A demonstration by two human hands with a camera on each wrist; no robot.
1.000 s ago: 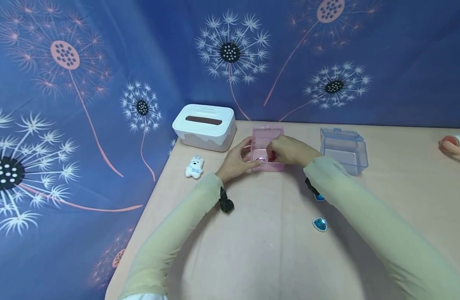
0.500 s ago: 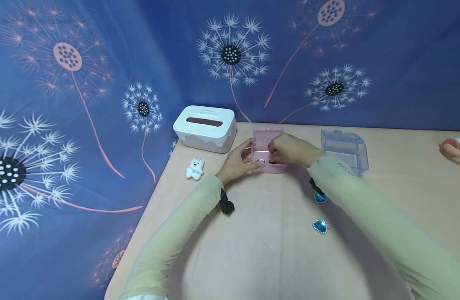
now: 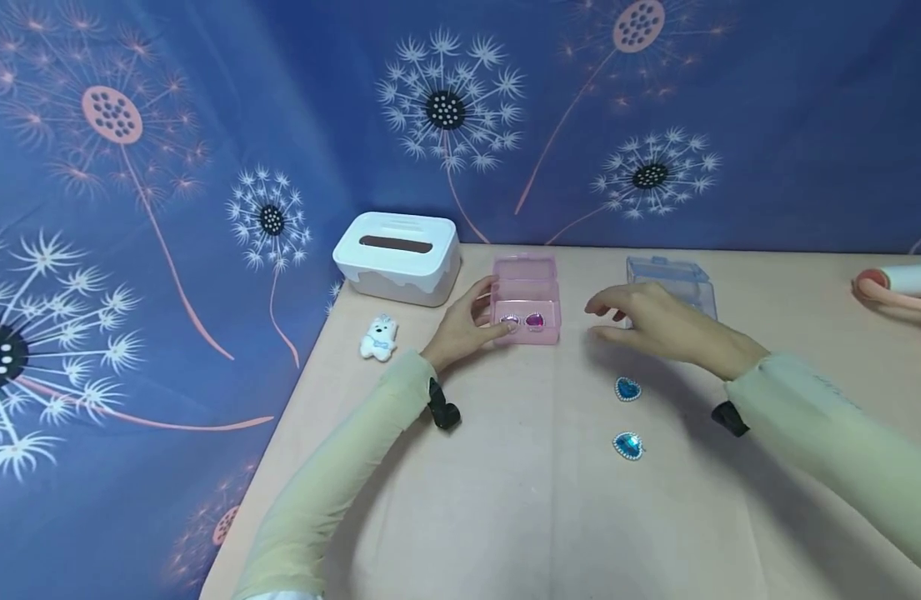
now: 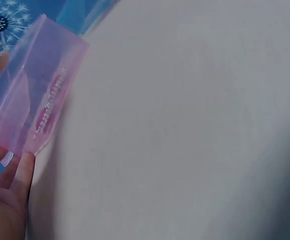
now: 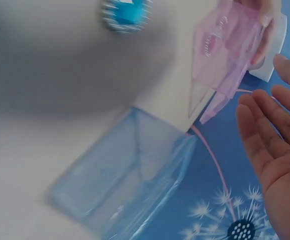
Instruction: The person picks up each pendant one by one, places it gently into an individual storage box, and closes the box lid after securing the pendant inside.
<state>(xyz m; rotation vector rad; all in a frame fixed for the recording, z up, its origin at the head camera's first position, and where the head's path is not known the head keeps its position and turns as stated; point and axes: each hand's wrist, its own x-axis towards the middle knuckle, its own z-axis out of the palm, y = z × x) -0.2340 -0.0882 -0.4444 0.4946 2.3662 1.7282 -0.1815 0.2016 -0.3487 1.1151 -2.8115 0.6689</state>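
On the left side of the open pink plastic box (image 3: 525, 290), my left hand (image 3: 462, 327) grips with its thumb at the front and its fingers along the side. Inside lie two magenta gems with pale beaded rims, a right one (image 3: 535, 321) and a left one (image 3: 509, 322) partly behind the thumb. My right hand (image 3: 661, 328) is raised between that box and the open blue plastic box (image 3: 685, 287). In the right wrist view its fingers (image 5: 272, 122) are loosely bent and hold nothing. Two blue heart gems, the farther one (image 3: 628, 389) and the nearer one (image 3: 628, 446), lie in front.
A white tissue box (image 3: 397, 254) stands at the back left. Near the left table edge lies a white plush-like dog figure (image 3: 379, 337). A white and pink roller-like object (image 3: 898, 283) lies at the far right. Blue dandelion-print cloth hangs behind.
My right hand has let go of the right magenta gem in the pink box and moved away to the right. The left hand keeps its grip on the box.
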